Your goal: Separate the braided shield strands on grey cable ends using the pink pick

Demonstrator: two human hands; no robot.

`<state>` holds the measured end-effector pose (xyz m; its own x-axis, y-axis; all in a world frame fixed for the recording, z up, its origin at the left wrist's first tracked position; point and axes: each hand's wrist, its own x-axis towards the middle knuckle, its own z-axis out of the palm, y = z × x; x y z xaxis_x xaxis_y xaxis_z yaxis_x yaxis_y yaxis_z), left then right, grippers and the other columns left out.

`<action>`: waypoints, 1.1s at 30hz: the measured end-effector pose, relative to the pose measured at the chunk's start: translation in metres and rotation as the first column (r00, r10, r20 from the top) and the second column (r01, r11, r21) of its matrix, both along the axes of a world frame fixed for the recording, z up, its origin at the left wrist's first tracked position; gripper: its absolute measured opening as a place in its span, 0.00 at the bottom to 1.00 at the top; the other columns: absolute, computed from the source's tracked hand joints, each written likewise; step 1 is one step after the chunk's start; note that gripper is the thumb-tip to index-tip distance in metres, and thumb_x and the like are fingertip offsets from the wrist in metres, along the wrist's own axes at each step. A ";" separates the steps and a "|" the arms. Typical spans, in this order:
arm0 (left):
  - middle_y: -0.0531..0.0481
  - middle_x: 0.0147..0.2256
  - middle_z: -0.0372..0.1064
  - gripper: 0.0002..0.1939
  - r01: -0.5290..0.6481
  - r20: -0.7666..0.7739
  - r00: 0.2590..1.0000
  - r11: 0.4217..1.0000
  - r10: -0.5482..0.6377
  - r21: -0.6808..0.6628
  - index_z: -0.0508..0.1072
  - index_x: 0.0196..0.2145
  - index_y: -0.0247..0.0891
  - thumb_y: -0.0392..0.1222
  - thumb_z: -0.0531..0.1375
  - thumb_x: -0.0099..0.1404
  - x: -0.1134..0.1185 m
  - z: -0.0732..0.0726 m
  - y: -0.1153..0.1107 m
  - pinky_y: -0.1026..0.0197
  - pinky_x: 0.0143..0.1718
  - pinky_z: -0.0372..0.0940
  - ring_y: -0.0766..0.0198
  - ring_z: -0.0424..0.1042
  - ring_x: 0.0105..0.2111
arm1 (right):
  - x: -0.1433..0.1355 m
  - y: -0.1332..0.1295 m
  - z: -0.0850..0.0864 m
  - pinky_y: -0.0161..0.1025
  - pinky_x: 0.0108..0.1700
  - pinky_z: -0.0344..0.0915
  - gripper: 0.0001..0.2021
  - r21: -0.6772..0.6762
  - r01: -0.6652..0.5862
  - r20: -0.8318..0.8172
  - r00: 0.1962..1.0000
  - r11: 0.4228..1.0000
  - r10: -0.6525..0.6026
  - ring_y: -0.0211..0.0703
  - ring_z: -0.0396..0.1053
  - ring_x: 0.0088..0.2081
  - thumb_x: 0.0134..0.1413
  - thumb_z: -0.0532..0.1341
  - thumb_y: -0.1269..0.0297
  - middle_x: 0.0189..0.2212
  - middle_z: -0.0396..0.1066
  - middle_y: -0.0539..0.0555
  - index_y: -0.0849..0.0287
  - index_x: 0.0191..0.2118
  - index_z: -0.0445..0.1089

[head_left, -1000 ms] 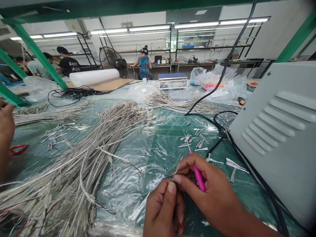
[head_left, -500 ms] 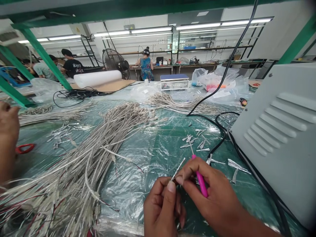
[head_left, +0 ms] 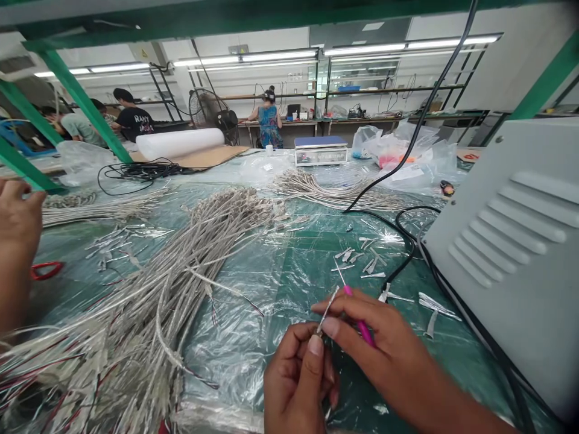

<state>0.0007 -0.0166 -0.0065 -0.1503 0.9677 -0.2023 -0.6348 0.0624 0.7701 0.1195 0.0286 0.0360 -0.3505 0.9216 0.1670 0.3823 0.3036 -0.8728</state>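
Observation:
My left hand [head_left: 296, 377] is closed, pinching a cable end between thumb and forefinger. From that pinch a thin silvery cable end [head_left: 329, 308] sticks up and slants right. My right hand [head_left: 384, 343] keeps a pink-handled pick [head_left: 364, 333] tucked in its fingers, the thin metal shaft pointing up and left. Its thumb and forefinger lie against the silvery strand just above my left thumb. Most of the cable inside my left hand is hidden. Beyond the pick's tip lie several torn silvery foil scraps [head_left: 371, 265] on the plastic-covered table.
A large bundle of braided cables [head_left: 203, 241] spreads across the left. Another person's hand [head_left: 20, 223] is raised at the left edge near red-handled scissors [head_left: 46, 270]. A grey vented metal box [head_left: 511, 241] stands right, black cables [head_left: 434, 259] beside it. Farther back is a scale [head_left: 321, 155].
My right thumb and forefinger have spread and shifted along the silvery strand, showing more of it. The pick has swung slightly left. The other person's hand has moved slightly right.

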 end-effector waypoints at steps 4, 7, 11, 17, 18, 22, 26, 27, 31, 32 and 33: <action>0.59 0.17 0.60 0.14 -0.047 -0.061 0.997 0.999 0.047 0.010 0.77 0.35 0.35 0.47 0.69 0.56 0.001 0.001 0.001 0.72 0.15 0.53 0.75 0.54 0.15 | -0.001 0.001 -0.002 0.40 0.44 0.67 0.08 0.060 -0.040 0.064 0.997 0.997 0.036 0.42 0.72 0.38 0.63 0.57 0.64 0.34 0.75 0.50 0.54 0.32 0.72; 0.59 0.17 0.61 0.13 -0.092 -0.108 0.990 0.996 0.093 0.011 0.75 0.33 0.35 0.46 0.70 0.55 0.002 0.002 0.001 0.72 0.15 0.52 0.75 0.54 0.14 | 0.000 0.002 -0.003 0.42 0.43 0.67 0.09 0.063 -0.074 0.099 0.993 0.995 0.068 0.42 0.72 0.36 0.64 0.57 0.64 0.33 0.75 0.49 0.53 0.33 0.71; 0.55 0.18 0.69 0.14 -0.124 -0.109 0.987 0.992 0.122 -0.010 0.72 0.33 0.35 0.46 0.70 0.55 0.002 0.002 0.000 0.72 0.14 0.54 0.76 0.54 0.12 | 0.003 0.003 -0.004 0.43 0.48 0.66 0.09 0.101 -0.138 0.150 0.981 0.985 0.122 0.41 0.72 0.36 0.64 0.55 0.67 0.32 0.74 0.48 0.53 0.33 0.69; 0.51 0.20 0.73 0.14 -0.108 -0.039 0.994 0.994 0.106 -0.034 0.72 0.33 0.34 0.43 0.71 0.54 -0.001 0.005 0.001 0.72 0.12 0.57 0.77 0.55 0.10 | 0.003 -0.001 -0.006 0.43 0.46 0.65 0.07 0.270 -0.131 0.237 0.969 0.954 0.066 0.41 0.70 0.35 0.64 0.53 0.71 0.32 0.73 0.49 0.55 0.36 0.66; 0.51 0.19 0.73 0.14 -0.092 -0.021 0.996 0.995 0.092 -0.042 0.72 0.33 0.34 0.43 0.71 0.54 -0.002 0.005 0.001 0.72 0.12 0.58 0.77 0.54 0.11 | 0.002 -0.002 -0.006 0.44 0.44 0.65 0.07 0.292 -0.136 0.261 0.964 0.947 0.059 0.42 0.70 0.35 0.64 0.53 0.71 0.32 0.73 0.50 0.56 0.36 0.66; 0.53 0.17 0.71 0.12 -0.038 0.095 0.995 0.998 0.043 -0.048 0.73 0.31 0.35 0.41 0.71 0.54 -0.007 0.006 0.001 0.73 0.11 0.57 0.79 0.48 0.11 | -0.001 -0.004 -0.008 0.43 0.35 0.64 0.09 0.407 -0.156 0.328 0.944 0.900 0.015 0.44 0.68 0.33 0.62 0.51 0.73 0.30 0.72 0.52 0.57 0.35 0.66; 0.53 0.17 0.70 0.09 0.048 0.201 0.979 0.999 -0.044 -0.015 0.74 0.31 0.36 0.41 0.69 0.56 -0.013 0.004 0.002 0.75 0.11 0.55 0.80 0.44 0.11 | -0.006 -0.006 -0.014 0.43 0.36 0.65 0.10 0.488 -0.167 0.330 0.944 0.857 -0.003 0.45 0.68 0.33 0.61 0.50 0.75 0.30 0.72 0.54 0.59 0.37 0.67; 0.54 0.17 0.70 0.09 0.071 0.225 0.972 0.997 -0.068 -0.004 0.74 0.31 0.36 0.41 0.69 0.57 -0.014 0.003 0.002 0.75 0.11 0.55 0.80 0.43 0.11 | -0.007 -0.007 -0.015 0.44 0.37 0.65 0.10 0.489 -0.169 0.332 0.943 0.856 -0.004 0.45 0.68 0.34 0.61 0.50 0.75 0.31 0.72 0.54 0.59 0.37 0.67; 0.55 0.17 0.69 0.08 0.137 0.302 0.943 0.990 -0.141 0.033 0.74 0.29 0.35 0.40 0.68 0.59 -0.019 0.002 0.004 0.75 0.11 0.56 0.80 0.40 0.12 | -0.008 -0.008 -0.018 0.45 0.45 0.66 0.09 0.436 -0.167 0.315 0.949 0.884 0.024 0.44 0.69 0.36 0.61 0.51 0.76 0.33 0.74 0.52 0.57 0.37 0.66; 0.55 0.17 0.69 0.08 0.147 0.316 0.936 0.988 -0.153 0.043 0.74 0.29 0.34 0.40 0.67 0.60 -0.020 0.002 0.005 0.75 0.11 0.56 0.80 0.40 0.12 | -0.008 -0.007 -0.018 0.46 0.48 0.65 0.09 0.417 -0.169 0.303 0.952 0.893 0.038 0.43 0.69 0.36 0.61 0.51 0.76 0.34 0.74 0.52 0.57 0.37 0.66; 0.55 0.18 0.68 0.08 0.155 0.329 0.930 0.986 -0.164 0.053 0.74 0.28 0.34 0.41 0.67 0.60 -0.020 0.002 0.005 0.75 0.11 0.56 0.80 0.39 0.12 | -0.008 -0.007 -0.017 0.47 0.51 0.64 0.09 0.393 -0.172 0.289 0.956 0.903 0.057 0.43 0.69 0.36 0.62 0.52 0.75 0.34 0.74 0.51 0.57 0.37 0.66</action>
